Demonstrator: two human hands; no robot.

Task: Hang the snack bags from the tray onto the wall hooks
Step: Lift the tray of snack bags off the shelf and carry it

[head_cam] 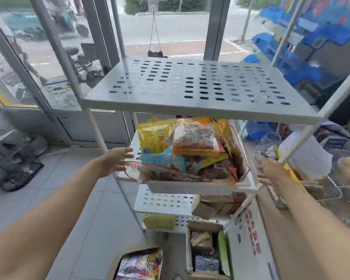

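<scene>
My left grip [115,161] and right grip [271,172] are held out on either side of the tray [192,187], both with fingers spread and holding nothing; the left is at its left wall, touching or not I cannot tell, the right just beside its right corner. I judge this the opening step: the snack bags [187,147] lie heaped in the tray, beneath the perforated shelf [190,85], so next I must clasp the tray's two sides or pinch one bag by its top. Beyond the tray no wall hooks show, and the lower bags are buried.
</scene>
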